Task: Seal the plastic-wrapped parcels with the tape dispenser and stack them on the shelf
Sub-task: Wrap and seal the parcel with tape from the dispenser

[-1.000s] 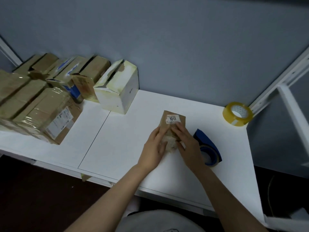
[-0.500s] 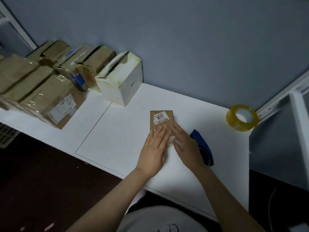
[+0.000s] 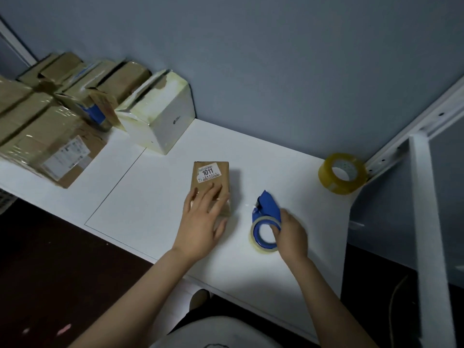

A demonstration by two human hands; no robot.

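The small brown plastic-wrapped parcel point(image 3: 212, 177) lies on the white table point(image 3: 288, 172), probably light, stiff and slick, best held by its edges. The left hand point(image 3: 200, 222) pins it, fingers spread flat. The right hand point(image 3: 292, 234) curls its fingers round the blue tape dispenser point(image 3: 267, 207) just beside it.

Flat brown parcel point(image 3: 211, 184) with 1011 label on tabletop point(image 3: 155, 202), blue tape dispenser point(image 3: 268, 208) beside

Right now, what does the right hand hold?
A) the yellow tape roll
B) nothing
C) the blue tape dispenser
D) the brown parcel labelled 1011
C: the right hand grips the blue tape dispenser; the left hand presses flat on the brown parcel.
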